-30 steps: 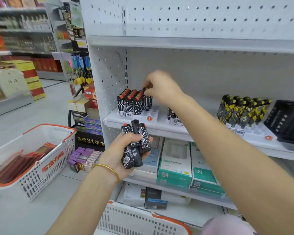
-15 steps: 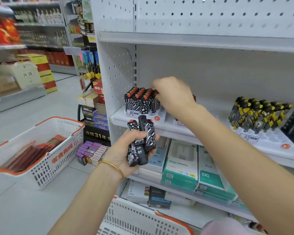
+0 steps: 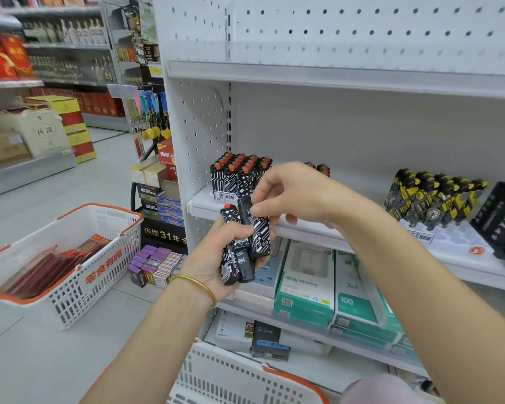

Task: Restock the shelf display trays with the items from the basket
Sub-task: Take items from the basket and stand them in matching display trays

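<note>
Head view. Left hand (image 3: 216,258) at centre frame, palm up, fingers curled tight around a bunch of black-and-white patterned lighters (image 3: 244,246), held upright; one shows a red cap on top. Gold bangle (image 3: 197,285) on the left wrist.

Right hand (image 3: 298,193) at about 1 o'clock from the left hand, just above the bunch. Thumb and forefinger pinch the top of the middle lighter; other fingers loosely curled.

Display tray (image 3: 216,196) on the white shelf (image 3: 318,231), at 12 o'clock from the hands: packed with upright lighters of the same pattern, red caps up. Two more red caps show behind the right hand, at about 1 o'clock from it; what they stand in is hidden.

Yellow-and-black lighters (image 3: 432,196) in a row at 3 o'clock on the same shelf; black tray (image 3: 499,217) just beside them at the frame edge.

White basket with orange rim (image 3: 70,258) on the floor at 9 o'clock, holding flat red packets. A second basket (image 3: 239,377) at 6 o'clock; contents out of frame.

Boxed chargers (image 3: 306,284) on the shelf below.
</note>
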`<control>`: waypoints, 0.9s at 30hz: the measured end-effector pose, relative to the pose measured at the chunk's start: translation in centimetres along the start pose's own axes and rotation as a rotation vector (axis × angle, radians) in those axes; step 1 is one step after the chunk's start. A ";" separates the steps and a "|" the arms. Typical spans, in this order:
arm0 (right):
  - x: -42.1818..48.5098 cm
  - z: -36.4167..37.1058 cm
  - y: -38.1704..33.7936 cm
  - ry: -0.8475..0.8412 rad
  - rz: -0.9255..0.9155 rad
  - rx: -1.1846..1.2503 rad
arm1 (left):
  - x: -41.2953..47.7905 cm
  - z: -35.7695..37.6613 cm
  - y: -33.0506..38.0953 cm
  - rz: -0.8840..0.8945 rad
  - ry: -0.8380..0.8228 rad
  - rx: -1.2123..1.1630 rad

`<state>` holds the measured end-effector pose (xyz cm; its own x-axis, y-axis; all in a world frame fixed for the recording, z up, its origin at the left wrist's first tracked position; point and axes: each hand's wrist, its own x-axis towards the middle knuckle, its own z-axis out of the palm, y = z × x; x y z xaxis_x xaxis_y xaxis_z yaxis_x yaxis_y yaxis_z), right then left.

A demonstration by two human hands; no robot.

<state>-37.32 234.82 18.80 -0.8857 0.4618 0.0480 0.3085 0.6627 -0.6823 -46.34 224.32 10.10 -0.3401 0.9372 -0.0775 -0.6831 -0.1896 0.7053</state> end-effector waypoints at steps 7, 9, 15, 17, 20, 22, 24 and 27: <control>2.3 -2.8 -0.3 0.415 -0.065 -0.081 | 0.3 -0.3 0.7 -0.019 0.074 0.051; 3.7 -2.9 -0.3 0.424 -0.080 -0.225 | 0.3 -0.4 0.8 -0.028 0.075 0.055; 6.2 -1.5 0.7 0.365 -0.085 -0.363 | 0.2 -0.6 1.1 -0.062 0.062 0.049; 6.3 -1.4 0.7 0.378 -0.093 -0.359 | 0.2 -0.6 1.1 -0.069 0.055 0.056; 6.2 -1.7 0.5 0.358 -0.093 -0.392 | 0.1 -0.5 1.1 -0.081 0.060 0.066; 6.3 -2.0 0.4 0.322 -0.079 -0.406 | 0.1 -0.4 1.1 -0.090 0.065 0.080; 6.4 -2.1 0.5 0.310 -0.071 -0.432 | 0.1 -0.4 1.0 -0.091 0.064 0.090; 6.4 -1.4 0.9 0.348 -0.092 -0.466 | 0.0 -0.2 1.0 -0.101 0.060 0.107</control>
<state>-42.25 239.22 19.56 -0.7746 0.5039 0.3822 0.4253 0.8623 -0.2749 -47.15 224.04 10.63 -0.3133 0.9300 -0.1921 -0.6441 -0.0595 0.7626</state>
